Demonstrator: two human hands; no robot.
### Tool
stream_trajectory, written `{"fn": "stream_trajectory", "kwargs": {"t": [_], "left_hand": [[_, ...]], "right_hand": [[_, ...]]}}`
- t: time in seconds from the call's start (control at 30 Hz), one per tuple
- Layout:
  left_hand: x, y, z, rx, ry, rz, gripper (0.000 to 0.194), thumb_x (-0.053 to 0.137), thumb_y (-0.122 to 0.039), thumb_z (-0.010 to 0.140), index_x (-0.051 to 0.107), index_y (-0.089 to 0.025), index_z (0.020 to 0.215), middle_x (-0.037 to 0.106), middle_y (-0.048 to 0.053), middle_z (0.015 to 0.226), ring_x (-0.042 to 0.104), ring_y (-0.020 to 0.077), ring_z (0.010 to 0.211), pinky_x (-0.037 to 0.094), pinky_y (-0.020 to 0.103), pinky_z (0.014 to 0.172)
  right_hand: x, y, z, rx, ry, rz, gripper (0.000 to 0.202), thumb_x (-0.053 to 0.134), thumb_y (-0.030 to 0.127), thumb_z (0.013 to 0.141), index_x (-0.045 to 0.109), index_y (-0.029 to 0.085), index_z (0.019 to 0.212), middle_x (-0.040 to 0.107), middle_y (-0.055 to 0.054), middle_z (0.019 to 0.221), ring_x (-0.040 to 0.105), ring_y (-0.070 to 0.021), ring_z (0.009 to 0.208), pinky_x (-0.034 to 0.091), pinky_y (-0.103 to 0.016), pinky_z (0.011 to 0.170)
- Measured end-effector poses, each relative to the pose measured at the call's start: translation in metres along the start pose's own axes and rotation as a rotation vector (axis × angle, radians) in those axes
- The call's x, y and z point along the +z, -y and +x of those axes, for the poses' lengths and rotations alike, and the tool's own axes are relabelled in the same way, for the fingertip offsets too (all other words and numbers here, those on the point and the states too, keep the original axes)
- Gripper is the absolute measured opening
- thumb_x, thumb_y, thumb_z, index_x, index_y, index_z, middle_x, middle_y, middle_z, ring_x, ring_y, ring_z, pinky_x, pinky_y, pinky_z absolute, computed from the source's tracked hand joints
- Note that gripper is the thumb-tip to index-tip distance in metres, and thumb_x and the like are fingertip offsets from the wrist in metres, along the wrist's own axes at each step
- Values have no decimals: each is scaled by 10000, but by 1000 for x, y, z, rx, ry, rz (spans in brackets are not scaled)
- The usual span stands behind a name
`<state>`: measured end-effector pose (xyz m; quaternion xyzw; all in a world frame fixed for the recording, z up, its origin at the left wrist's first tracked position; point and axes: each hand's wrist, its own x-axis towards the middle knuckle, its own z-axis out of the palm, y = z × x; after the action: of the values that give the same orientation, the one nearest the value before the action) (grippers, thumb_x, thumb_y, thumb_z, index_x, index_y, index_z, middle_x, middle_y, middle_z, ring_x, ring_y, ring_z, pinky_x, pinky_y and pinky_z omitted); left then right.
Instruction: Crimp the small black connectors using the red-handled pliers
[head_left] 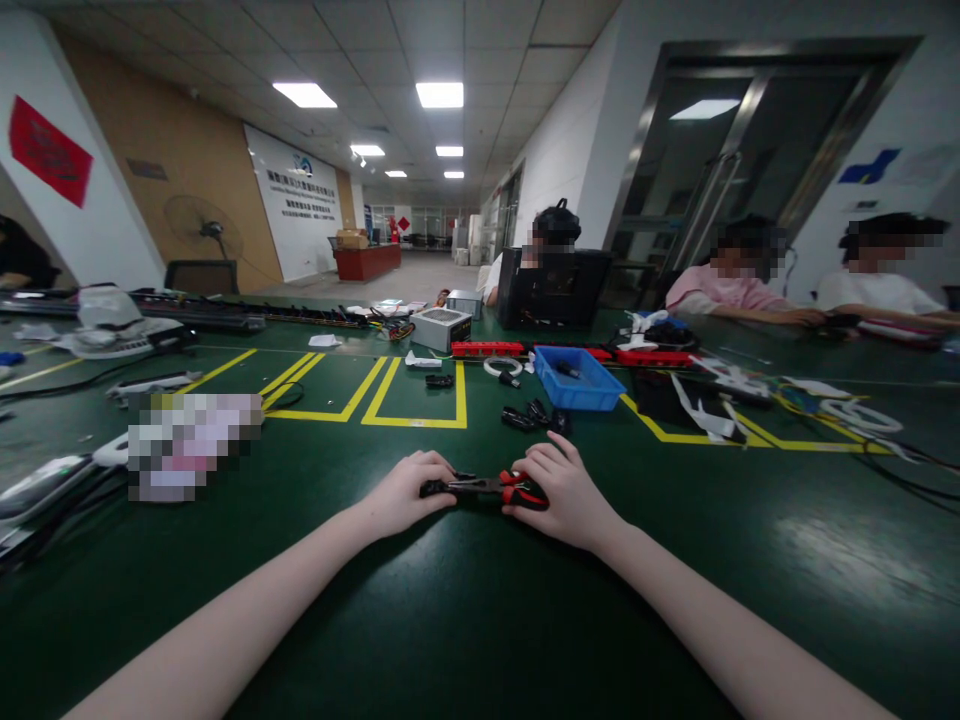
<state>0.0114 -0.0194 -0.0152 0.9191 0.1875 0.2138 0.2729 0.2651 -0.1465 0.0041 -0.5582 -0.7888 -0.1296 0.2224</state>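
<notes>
My right hand point(559, 490) is closed around the red-and-black handles of a pair of needle-nose pliers point(484, 485). The jaws point left, towards my left hand point(412, 492). Between the fingers and thumb of that hand is a small black part point(433, 488), which the plier tips meet; its exact kind is too small to make out. Both hands are just above the green tabletop point(480, 610). Beyond them lie several black connector-like pieces point(534, 414), and another black piece point(439, 381) sits inside a yellow taped outline.
A blue tray point(577, 380) stands ahead to the right, beside a white cable coil point(502, 368). Further back are a grey power supply box point(441, 328), red strips point(487, 349) and a black computer case point(551, 290). Cables point(862, 415) spread at right. Several people sit across the table.
</notes>
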Motion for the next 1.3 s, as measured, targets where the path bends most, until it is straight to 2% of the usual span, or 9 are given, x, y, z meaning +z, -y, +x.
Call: {"fn": "stream_trajectory", "kwargs": {"t": [0.2,0.5,1.3], "left_hand": [[0,0,0,6,8,2,113,663,-280,887,693,-202,964,665,58,1131,603,228,1062,458,417,971],[-1,4,-1,38,38,12,140,654,-322,900,690,-212,980,650,59,1147,591,231,1078,443,420,991],[-5,1,-2,36,5,-27,105,663,-279,891,696,-196,947,659,62,1108,624,216,1040,478,394,960]], "right_hand": [[-3,-5,1,-21,14,-7,400,721,510,773,640,212,1028,684,-70,982,609,-262,1074,278,-555,1152],[-7,-5,1,-24,17,-19,392,700,519,786,646,224,1039,694,-66,987,617,-261,1054,300,-560,1136],[-3,-1,-1,-16,-6,-28,403,691,514,793,641,235,1080,702,-57,988,633,-247,993,309,-544,1136]]}}
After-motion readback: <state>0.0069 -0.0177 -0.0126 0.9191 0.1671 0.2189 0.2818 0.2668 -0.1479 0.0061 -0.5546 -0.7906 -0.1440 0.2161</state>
